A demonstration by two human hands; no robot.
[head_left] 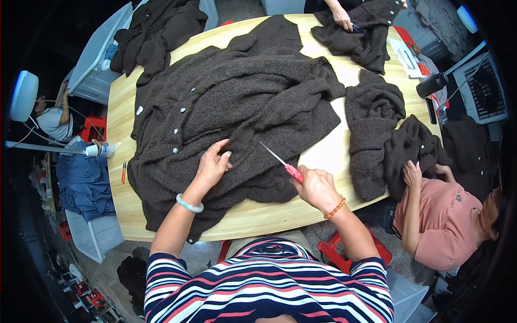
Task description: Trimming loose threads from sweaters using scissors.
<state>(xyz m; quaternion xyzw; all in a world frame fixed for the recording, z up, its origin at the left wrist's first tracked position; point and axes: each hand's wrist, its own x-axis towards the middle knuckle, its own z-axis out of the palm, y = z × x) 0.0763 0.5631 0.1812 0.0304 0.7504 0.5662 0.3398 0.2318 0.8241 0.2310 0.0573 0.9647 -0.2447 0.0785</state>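
Note:
A large dark brown knitted cardigan (215, 107) with pale round buttons lies spread and rumpled on the light wooden table (258, 218). My left hand (212, 164), below a pale bangle, rests on its lower middle, with thumb and fingers curled in to pinch the knit. A pink-handled tool (293, 173) with a long thin metal point is gripped in my right hand (316, 187), which wears an orange bead bracelet. The tool points up and left over a sleeve fold, its tip close to the cloth; whether it touches is unclear.
An orange-handled tool (124, 172) and a white cup (102, 149) are at the left. More brown knitwear (371, 118) lies rightward, beside a person in pink (441, 220). Another person's hand (340, 16) works at the far edge. A black bottle (432, 85) lies at the right edge.

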